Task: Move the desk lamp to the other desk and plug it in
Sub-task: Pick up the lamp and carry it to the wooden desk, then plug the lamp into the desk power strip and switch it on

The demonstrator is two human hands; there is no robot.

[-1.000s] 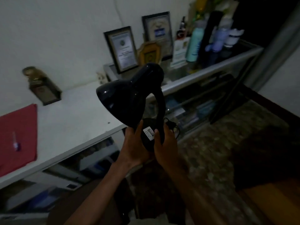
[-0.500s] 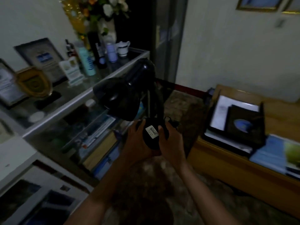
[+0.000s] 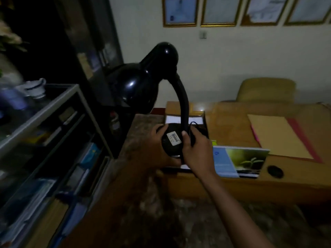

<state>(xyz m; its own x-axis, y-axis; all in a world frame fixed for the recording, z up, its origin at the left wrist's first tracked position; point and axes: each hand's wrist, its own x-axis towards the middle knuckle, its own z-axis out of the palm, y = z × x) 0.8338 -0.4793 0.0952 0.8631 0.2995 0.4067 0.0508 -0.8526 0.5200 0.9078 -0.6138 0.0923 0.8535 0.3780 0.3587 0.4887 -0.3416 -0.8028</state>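
Observation:
I hold a black desk lamp (image 3: 143, 83) in the air in front of me, its gooseneck curving up and its shade tipped to the left. My left hand (image 3: 157, 144) cups the left side of its round base, which carries a white label. My right hand (image 3: 195, 151) grips the base's right side, with the black cord bunched under its fingers. The plug is not visible. Behind the lamp stands a low wooden desk (image 3: 232, 179), to the right of centre.
On the desk lie a black paper tray (image 3: 202, 119), a booklet with a plant picture (image 3: 240, 163), a manila folder over a red one (image 3: 279, 135) and a round cable hole (image 3: 275, 171). A glass-topped shelf unit (image 3: 53, 140) fills the left. A wall switch (image 3: 203, 34) sits below framed pictures.
The view has swung right, away from the white desk and shelf unit, onto the wooden desk. The lamp stays held in both hands and is now closer to that desk.

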